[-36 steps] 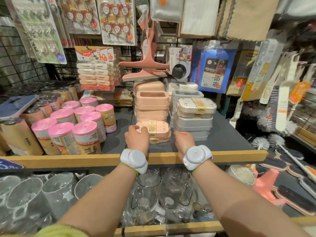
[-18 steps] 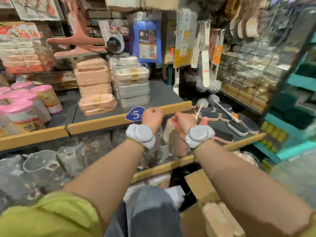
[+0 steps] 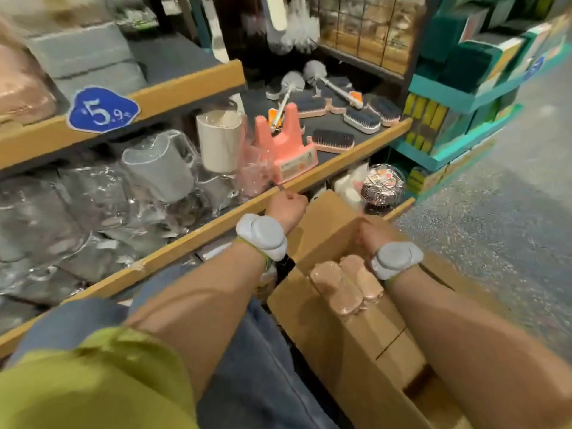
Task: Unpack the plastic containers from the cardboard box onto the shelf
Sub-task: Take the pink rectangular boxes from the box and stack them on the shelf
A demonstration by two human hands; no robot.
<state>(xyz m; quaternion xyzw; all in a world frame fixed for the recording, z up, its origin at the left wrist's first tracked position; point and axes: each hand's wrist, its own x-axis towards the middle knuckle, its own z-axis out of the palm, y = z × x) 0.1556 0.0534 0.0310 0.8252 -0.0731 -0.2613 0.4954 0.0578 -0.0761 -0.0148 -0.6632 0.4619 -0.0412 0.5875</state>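
Cardboard box (image 3: 325,230) now lies under both hands, off the shelf (image 3: 192,85); finger state unclear.

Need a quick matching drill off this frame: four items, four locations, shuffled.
Items:
1. pink containers
2. blue price tag
3. scrub brush
4. right hand

Locations:
A. on the dark shelf beside the pink plastic stand
B. on the upper shelf's wooden edge
C. lying in the cardboard box
D. reaching into the box past the containers

Pairs: 1-C, 2-B, 3-A, 4-D
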